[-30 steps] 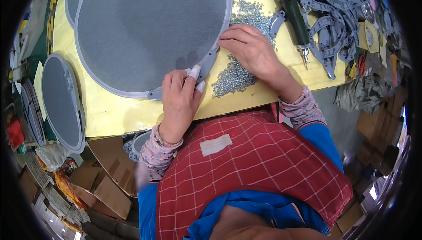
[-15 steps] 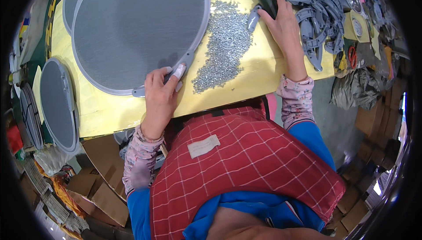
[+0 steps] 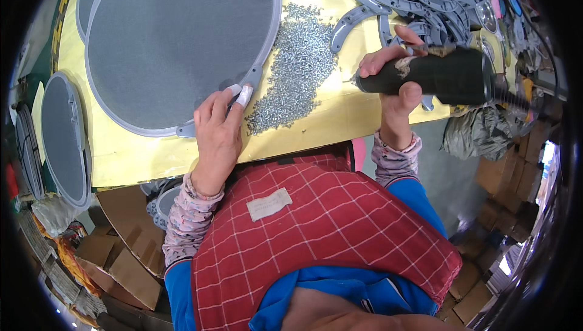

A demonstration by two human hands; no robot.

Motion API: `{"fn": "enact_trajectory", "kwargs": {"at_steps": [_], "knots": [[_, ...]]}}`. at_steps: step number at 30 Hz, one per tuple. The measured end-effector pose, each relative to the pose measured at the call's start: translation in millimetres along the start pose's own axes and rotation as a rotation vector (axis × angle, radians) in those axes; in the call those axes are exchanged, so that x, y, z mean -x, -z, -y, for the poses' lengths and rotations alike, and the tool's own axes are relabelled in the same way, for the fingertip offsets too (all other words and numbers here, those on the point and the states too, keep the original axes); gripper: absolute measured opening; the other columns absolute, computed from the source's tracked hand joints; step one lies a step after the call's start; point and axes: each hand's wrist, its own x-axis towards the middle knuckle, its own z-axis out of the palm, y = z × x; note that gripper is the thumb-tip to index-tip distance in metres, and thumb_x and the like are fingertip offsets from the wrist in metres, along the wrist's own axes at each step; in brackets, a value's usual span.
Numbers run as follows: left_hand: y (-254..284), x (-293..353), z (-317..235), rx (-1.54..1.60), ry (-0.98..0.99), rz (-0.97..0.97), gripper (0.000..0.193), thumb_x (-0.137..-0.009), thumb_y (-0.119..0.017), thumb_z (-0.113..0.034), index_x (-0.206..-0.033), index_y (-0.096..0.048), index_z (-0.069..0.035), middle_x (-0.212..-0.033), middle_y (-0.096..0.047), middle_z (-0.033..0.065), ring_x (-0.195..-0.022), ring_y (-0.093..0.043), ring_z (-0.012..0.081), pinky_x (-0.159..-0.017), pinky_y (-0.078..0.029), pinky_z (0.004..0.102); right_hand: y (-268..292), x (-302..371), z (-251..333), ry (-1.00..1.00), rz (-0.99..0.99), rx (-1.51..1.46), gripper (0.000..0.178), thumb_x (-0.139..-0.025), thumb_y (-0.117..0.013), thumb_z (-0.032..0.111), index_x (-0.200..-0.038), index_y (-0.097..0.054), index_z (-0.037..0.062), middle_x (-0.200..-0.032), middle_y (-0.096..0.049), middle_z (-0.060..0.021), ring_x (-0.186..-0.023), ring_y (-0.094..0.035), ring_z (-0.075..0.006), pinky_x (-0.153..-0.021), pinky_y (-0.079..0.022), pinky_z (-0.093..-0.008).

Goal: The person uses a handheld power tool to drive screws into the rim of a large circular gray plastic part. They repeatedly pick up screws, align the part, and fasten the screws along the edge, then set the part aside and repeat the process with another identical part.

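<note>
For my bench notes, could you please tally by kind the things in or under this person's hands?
Power screwdriver, in the right hand: 1
Round mesh panel, under the left hand: 1
Curved grey piece, same hand: 1
Total: 3

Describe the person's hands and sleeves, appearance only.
The left hand and right hand are ungloved; white wraps cover at least two of the left fingers. Both sides have pale pink patterned oversleeves, bunched at the wrist, meeting bright blue sleeves with narrow contrasting edging.
</note>
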Motion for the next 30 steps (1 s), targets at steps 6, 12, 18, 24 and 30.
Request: {"fn": "enact_trajectory", "kwargs": {"at_steps": [6,12,18,24,30], "knots": [[-2,-2,3,0.176,-0.016,-0.058,0.043,-0.080,-0.064,0.008,-0.119,-0.072,-0.007,-0.120,-0.068,0.0098,-0.117,-0.064,0.0304,-0.094,-0.048,0.0405,-18,-15,-7,0.214,-0.006,-0.068,0.104,-0.082,-0.073,0.069,-0.147,-0.033,-0.0025,-0.083,-0.065,-0.0129,-0.075,-0.066,-0.0266,-0.074,-0.056,-0.0411],[-5,-1,7,0.308,-0.016,-0.101,0.045,-0.074,-0.075,-0.001,-0.117,-0.072,-0.008,-0.123,-0.069,0.0075,-0.118,-0.065,0.0265,-0.094,-0.050,0.0385,-46,-23,10,0.296,0.194,-0.324,0.102,-0.086,-0.065,0.072,-0.153,-0.030,0.0048,-0.084,-0.061,-0.0124,-0.073,-0.063,-0.0297,-0.075,-0.053,-0.0480],[-3,1,-1,0.348,0.026,-0.109,0.039,-0.075,-0.079,-0.007,-0.114,-0.074,-0.013,-0.122,-0.066,0.0099,-0.121,-0.063,0.0298,-0.093,-0.048,0.0421,-89,-6,-6,0.156,0.332,-0.599,0.093,-0.092,-0.060,0.069,-0.154,-0.031,0.0058,-0.089,-0.065,-0.0146,-0.075,-0.064,-0.0298,-0.073,-0.053,-0.0480],[-15,5,3,0.353,0.033,-0.156,0.027,-0.070,-0.081,-0.005,-0.095,-0.072,-0.009,-0.121,-0.066,0.0097,-0.118,-0.064,0.0276,-0.091,-0.048,0.0420,-106,-2,-4,0.175,0.497,-0.530,0.089,-0.091,-0.067,0.061,-0.150,-0.035,0.0030,-0.087,-0.065,-0.0163,-0.077,-0.066,-0.0312,-0.076,-0.054,-0.0485],[-17,4,7,0.366,0.044,-0.142,0.029,-0.069,-0.080,-0.003,-0.096,-0.072,-0.009,-0.122,-0.067,0.0101,-0.113,-0.065,0.0283,-0.092,-0.048,0.0417,-116,4,-1,0.195,0.515,-0.488,0.087,-0.090,-0.069,0.060,-0.148,-0.036,0.0031,-0.088,-0.066,-0.0174,-0.079,-0.067,-0.0317,-0.078,-0.054,-0.0481]]}}
